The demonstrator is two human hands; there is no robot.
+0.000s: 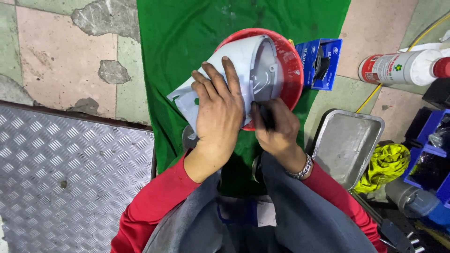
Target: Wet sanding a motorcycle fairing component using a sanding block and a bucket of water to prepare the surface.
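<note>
The left hand [218, 112] lay flat, fingers spread, on the grey plastic housing [243, 70] above the red bowl [293, 70]. The right hand [276, 129] gripped a dark tool [266, 116] at the housing's near edge

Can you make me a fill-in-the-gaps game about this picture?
1. The left hand presses flat on a curved grey plastic cover lying over a round ____ bowl.
2. The bowl sits on a ____ cloth.
3. The right hand grips a dark ____ tool.
4. The rectangular metal tray lies to the person's ____.

Missing words: red; green; slim; right
</note>
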